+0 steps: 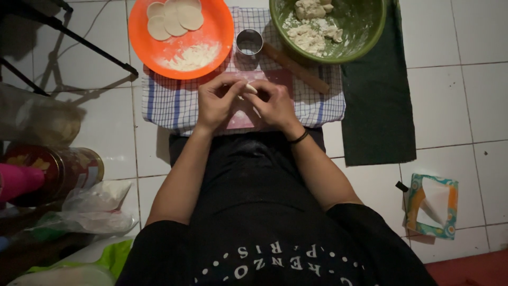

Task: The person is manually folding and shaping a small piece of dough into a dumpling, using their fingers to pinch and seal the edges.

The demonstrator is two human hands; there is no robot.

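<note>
A white tiled floor [465, 100] serves as the work surface, with a checked cloth [174, 103] spread over it, probably to keep the dough off the tiles. Both hands meet over the cloth's middle: the left hand [216, 101] and the right hand [275, 104] pinch a small piece of dough [250, 89] between their fingertips, held just above the cloth. Beyond them, within easy reach, sits an orange plate [222, 32] carrying flat dough rounds [174, 18] and a heap of flour. A small metal cup [249, 42] stands beside it, likely the cutter for the rounds. A wooden rolling pin [296, 68] lies aslant next to a green bowl [365, 32] of rough dough lumps. A dark mat [378, 106] lies to the right, a tissue box [433, 205] nearer the person.
</note>
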